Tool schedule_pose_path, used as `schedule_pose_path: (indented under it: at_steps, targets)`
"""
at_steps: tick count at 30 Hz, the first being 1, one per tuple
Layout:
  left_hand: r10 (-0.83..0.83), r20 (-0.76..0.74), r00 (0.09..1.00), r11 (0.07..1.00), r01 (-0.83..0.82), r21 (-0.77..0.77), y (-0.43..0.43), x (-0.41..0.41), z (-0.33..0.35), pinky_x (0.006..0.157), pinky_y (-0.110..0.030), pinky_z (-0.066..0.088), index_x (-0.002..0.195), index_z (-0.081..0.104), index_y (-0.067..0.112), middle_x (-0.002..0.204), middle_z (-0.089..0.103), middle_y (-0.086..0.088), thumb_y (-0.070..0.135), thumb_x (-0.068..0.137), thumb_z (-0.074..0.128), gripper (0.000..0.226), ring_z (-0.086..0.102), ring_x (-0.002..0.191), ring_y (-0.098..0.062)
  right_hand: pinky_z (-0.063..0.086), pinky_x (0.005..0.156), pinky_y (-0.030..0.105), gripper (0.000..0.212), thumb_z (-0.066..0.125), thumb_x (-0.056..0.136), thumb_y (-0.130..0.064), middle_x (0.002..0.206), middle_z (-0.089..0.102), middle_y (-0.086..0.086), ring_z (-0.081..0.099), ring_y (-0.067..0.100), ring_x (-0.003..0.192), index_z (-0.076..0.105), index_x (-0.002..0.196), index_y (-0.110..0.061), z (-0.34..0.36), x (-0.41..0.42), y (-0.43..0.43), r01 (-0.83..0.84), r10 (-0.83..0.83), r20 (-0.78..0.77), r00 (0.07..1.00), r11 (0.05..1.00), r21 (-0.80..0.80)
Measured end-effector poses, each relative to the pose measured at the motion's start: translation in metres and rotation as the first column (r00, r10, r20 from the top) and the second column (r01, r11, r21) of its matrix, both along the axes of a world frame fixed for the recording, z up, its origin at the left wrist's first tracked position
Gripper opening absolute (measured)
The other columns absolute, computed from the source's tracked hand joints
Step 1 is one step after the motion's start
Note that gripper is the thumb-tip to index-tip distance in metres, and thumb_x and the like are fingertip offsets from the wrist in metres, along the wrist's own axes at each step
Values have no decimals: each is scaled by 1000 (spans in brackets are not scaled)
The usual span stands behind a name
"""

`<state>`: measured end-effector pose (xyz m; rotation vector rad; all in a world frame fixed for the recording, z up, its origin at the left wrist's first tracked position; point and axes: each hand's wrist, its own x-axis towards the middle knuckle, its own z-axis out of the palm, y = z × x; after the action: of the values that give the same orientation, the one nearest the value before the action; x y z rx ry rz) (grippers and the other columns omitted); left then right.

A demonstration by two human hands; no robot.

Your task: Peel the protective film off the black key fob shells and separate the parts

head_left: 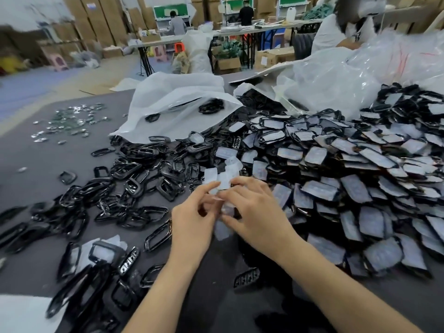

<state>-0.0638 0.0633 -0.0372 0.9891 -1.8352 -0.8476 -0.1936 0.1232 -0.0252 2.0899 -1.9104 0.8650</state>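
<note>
While both forearms reach in from the lower edge and meet above the grey tabletop (36, 164), the left hand (192, 219) and right hand (257, 212) curl their fingers toward each other. Both hands pinch a bunch of clear film pieces (223, 179) at the fingertips. Whether a shell sits under the fingers cannot be told. Film-covered shells (360, 176) lie heaped just right of the hands, and bare black frames (134, 179) are strewn to the left.
</note>
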Motion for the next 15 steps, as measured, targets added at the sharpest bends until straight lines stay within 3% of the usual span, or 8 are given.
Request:
schedule_pose_path:
  at_steps: [3, 6, 8, 10, 13, 15]
  targets:
    - [-51, -29, 998, 999, 51, 8, -1, 0, 2, 69, -12, 49, 101, 64, 45, 73, 71, 21, 6, 84, 71, 43, 65, 70, 5, 45, 88, 42, 16, 76, 74, -12, 82, 71, 3, 63, 30, 101, 71, 90, -8, 2, -3, -1, 8, -2, 69, 998, 996, -85]
    - [19, 37, 999, 1000, -18, -14, -4, 2, 2, 75, -17, 50, 111, 65, 38, 86, 72, 20, 7, 89, 63, 38, 66, 81, -8, 49, 85, 43, 8, 71, 81, -11, 79, 71, 3, 63, 28, 94, 74, 87, -6, 4, -12, 1, 28, -13, 179, 984, 996, -84]
    - [98, 232, 968, 995, -88, -53, -8, 5, -1, 93, -30, 45, 129, 57, 30, 110, 68, 14, 7, 89, 59, 46, 57, 104, -18, 50, 84, 46, 13, 69, 84, -7, 83, 71, 6, 62, 27, 93, 73, 96, -6, 3, -18, 2, 62, -41, 263, 964, 996, -71]
    - [124, 417, 900, 992, -107, -63, -9, 7, -2, 103, -41, 38, 140, 46, 25, 124, 61, 7, 12, 90, 59, 54, 49, 118, -23, 49, 80, 38, 27, 61, 91, -7, 83, 69, 8, 61, 25, 83, 64, 117, -10, 5, -21, 3, 103, -75, 344, 936, 993, -63]
    - [124, 490, 863, 992, -103, -70, -8, 7, -2, 98, -45, 40, 136, 50, 27, 118, 63, 8, 20, 91, 60, 47, 49, 113, -24, 47, 57, 29, 40, 52, 95, -2, 70, 67, 10, 57, 21, 55, 43, 128, -23, 9, -27, 5, 126, -61, 398, 915, 982, -138]
    - [145, 501, 853, 989, -110, -98, -8, 7, -2, 94, -43, 41, 132, 54, 28, 113, 64, 6, 25, 91, 61, 41, 50, 106, -24, 52, 54, 37, 32, 52, 94, 3, 70, 67, 8, 63, 23, 59, 54, 119, -16, 11, -30, 8, 131, -54, 387, 920, 976, -174]
